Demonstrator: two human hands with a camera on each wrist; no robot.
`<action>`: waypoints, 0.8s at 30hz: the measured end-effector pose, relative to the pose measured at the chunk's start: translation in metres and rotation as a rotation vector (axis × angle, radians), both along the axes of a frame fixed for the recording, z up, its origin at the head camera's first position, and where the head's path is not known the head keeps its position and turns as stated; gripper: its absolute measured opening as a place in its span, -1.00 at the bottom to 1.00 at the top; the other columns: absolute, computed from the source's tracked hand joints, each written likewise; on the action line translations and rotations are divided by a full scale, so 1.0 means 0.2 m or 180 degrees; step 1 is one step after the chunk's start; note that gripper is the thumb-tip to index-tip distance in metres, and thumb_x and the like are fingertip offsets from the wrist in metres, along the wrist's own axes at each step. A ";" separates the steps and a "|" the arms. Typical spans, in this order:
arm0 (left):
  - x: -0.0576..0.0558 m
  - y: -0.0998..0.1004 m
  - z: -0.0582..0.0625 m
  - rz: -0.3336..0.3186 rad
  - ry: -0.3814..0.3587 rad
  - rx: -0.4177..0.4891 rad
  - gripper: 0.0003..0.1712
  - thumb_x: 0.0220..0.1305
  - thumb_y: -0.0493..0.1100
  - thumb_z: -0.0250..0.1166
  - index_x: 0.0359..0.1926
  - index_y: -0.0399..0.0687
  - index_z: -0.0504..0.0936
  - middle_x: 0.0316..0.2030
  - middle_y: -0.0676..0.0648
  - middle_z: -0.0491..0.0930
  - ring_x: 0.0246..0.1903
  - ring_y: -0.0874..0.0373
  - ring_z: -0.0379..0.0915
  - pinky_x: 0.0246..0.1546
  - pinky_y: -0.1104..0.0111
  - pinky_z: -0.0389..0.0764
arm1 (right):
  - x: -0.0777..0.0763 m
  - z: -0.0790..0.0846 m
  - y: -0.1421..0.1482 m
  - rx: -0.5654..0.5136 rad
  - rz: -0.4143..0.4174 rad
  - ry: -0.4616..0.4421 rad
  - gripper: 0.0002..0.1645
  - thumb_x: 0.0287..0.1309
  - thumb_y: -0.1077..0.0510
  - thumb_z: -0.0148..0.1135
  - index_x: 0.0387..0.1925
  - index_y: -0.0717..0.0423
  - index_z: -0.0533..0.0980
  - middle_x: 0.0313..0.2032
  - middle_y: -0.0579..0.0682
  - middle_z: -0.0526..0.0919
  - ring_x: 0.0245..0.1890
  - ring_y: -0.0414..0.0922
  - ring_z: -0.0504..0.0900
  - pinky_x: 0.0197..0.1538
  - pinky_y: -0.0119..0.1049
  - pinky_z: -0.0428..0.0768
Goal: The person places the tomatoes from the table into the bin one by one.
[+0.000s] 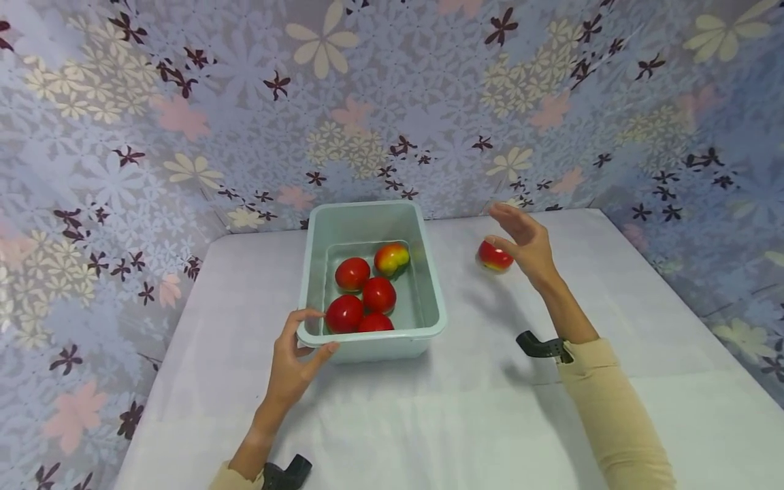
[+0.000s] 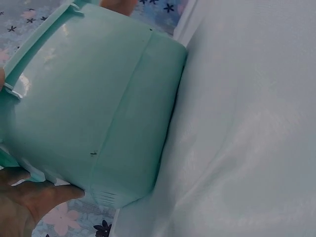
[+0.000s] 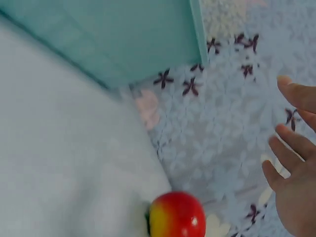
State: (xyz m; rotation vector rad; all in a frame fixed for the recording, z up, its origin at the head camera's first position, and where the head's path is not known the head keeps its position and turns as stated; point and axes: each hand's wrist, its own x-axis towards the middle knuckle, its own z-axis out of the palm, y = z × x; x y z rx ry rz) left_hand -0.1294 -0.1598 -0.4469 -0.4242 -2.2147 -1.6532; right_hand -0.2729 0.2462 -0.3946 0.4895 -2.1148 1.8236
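Note:
A pale green plastic bin [image 1: 373,348] stands on the table with several round red fruits [image 1: 352,273] inside, one of them red and yellow [image 1: 390,258]. My left hand [image 1: 292,364] holds the bin's near left corner, fingers over the rim and thumb against the outside. To the right of the bin, a red and yellow apple-like fruit [image 1: 495,257] lies on the cloth. My right hand [image 1: 528,248] hovers close by it, fingers extended and nothing in its grasp. The right wrist view shows that hand [image 3: 301,187] apart from the fruit [image 3: 180,215].
A white cloth [image 1: 392,422] covers the table. Behind it and along both sides hangs a floral fabric [image 1: 380,102], near the bin's far end. Black wrist straps with camera mounts [image 1: 542,346] sit on both forearms.

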 end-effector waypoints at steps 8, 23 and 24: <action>0.01 0.01 0.00 0.0023 -0.0061 0.0081 -0.46 0.08 -0.38 0.40 0.10 -0.18 0.44 0.07 -0.19 0.50 0.14 0.26 0.37 -0.30 0.33 0.66 | -0.07 -0.13 0.13 -0.0010 -0.0630 -0.0458 -0.17 0.09 0.32 0.37 0.40 0.13 0.27 0.41 0.06 0.31 0.45 -0.03 0.20 0.49 -0.08 0.09; 0.01 0.01 -0.01 0.0040 -0.0130 0.0090 -0.43 0.09 -0.37 0.39 0.13 -0.18 0.41 0.15 -0.02 0.44 0.19 0.14 0.35 -0.26 0.33 0.65 | -0.09 -0.28 0.21 -0.0003 -0.0907 -0.0794 -0.21 0.10 0.17 0.41 0.36 -0.01 0.33 0.39 0.16 0.33 0.43 0.03 0.24 0.46 -0.07 0.18; 0.01 0.01 -0.01 0.0038 -0.0132 0.0088 -0.43 0.09 -0.37 0.39 0.14 -0.18 0.41 0.15 -0.04 0.45 0.19 0.11 0.36 -0.26 0.33 0.65 | -0.08 -0.28 0.21 -0.0024 -0.0885 -0.0818 -0.21 0.10 0.20 0.41 0.37 0.01 0.33 0.38 0.18 0.33 0.43 0.06 0.24 0.46 -0.05 0.18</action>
